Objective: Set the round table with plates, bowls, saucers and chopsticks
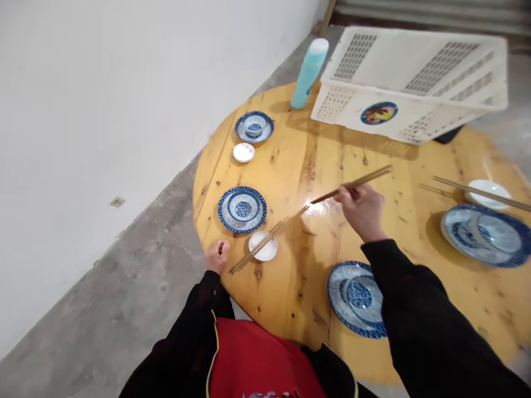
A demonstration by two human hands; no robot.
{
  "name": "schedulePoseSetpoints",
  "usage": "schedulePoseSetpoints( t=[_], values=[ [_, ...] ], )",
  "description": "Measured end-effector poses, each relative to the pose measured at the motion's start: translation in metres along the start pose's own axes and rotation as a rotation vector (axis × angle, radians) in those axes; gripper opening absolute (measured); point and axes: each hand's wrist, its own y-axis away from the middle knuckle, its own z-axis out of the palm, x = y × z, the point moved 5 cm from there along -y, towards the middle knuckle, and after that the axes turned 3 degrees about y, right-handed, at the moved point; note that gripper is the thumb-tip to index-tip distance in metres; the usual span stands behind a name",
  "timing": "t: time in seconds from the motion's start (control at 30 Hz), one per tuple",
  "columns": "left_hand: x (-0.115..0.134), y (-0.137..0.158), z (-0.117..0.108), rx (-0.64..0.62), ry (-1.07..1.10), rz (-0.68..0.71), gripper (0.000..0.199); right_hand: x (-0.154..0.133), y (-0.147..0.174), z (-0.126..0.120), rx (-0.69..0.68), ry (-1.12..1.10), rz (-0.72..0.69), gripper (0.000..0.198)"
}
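Note:
My right hand (362, 211) is closed round a pair of chopsticks (373, 174), held above the middle of the round wooden table (327, 182). Their tips point left. At the table's left edge my left hand (217, 256) is curled into a loose fist with nothing seen in it. Close by it, another pair of chopsticks (244, 262) lies across a small white dish (269, 251). Just beyond is a blue-patterned plate (222, 213) with a bowl (243, 209) on it. Under my right forearm, a similar plate (334, 290) with a bowl (359, 294) is partly hidden.
A large white plastic basket (415, 117) stands at the back beside a turquoise bottle (306, 77). Another plate (265, 132) with a bowl and a white dish (244, 152) sit far left. To the right are a plate (518, 258) with a bowl, a dish (489, 188) and chopsticks (460, 186).

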Motion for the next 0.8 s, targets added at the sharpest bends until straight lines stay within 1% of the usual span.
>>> schedulePoseSetpoints(
  t=[0.03, 0.07, 0.13, 0.2, 0.23, 0.3, 0.4, 0.47, 0.53, 0.6, 0.63, 0.73, 0.8],
  values=[
    [0.0, 0.0, -0.001, -0.008, 0.026, -0.006, 0.034, -0.002, 0.005, -0.011, 0.074, -0.135, 0.108, 0.025],
    [-0.001, -0.001, -0.001, -0.018, 0.057, -0.016, 0.034, -0.007, 0.011, -0.021, 0.147, -0.268, 0.186, 0.022],
    [-0.003, -0.002, -0.001, -0.06, 0.147, -0.054, 0.037, -0.021, 0.029, -0.035, 0.247, -0.564, 0.293, 0.018],
    [-0.007, -0.003, 0.0, -0.14, 0.287, -0.122, 0.04, -0.041, 0.052, -0.039, 0.282, -0.827, 0.369, 0.02],
    [-0.008, -0.003, 0.0, -0.185, 0.366, -0.155, 0.042, -0.051, 0.066, -0.038, 0.284, -0.925, 0.412, 0.021],
    [-0.007, -0.001, -0.005, -0.277, 0.502, -0.185, 0.045, -0.075, 0.094, -0.031, 0.249, -1.016, 0.485, 0.022],
    [0.0, 0.006, -0.029, -0.407, 0.598, -0.123, 0.048, -0.12, 0.138, -0.009, 0.154, -1.058, 0.54, 0.025],
    [0.002, 0.011, -0.054, -0.48, 0.608, -0.045, 0.049, -0.157, 0.167, 0.013, 0.09, -1.118, 0.561, 0.028],
    [-0.003, 0.013, -0.086, -0.512, 0.576, 0.033, 0.049, -0.198, 0.193, 0.038, 0.03, -1.188, 0.588, 0.033],
    [-0.016, 0.013, -0.118, -0.521, 0.516, 0.083, 0.046, -0.241, 0.214, 0.065, -0.033, -1.237, 0.627, 0.038],
    [-0.026, 0.012, -0.133, -0.529, 0.49, 0.086, 0.044, -0.261, 0.223, 0.078, -0.063, -1.256, 0.649, 0.041],
    [-0.061, 0.008, -0.171, -0.563, 0.459, 0.026, 0.042, -0.314, 0.241, 0.11, -0.131, -1.296, 0.712, 0.048],
    [-0.082, 0.003, -0.19, -0.563, 0.478, -0.037, 0.044, -0.339, 0.245, 0.126, -0.15, -1.321, 0.742, 0.052]
  ],
)
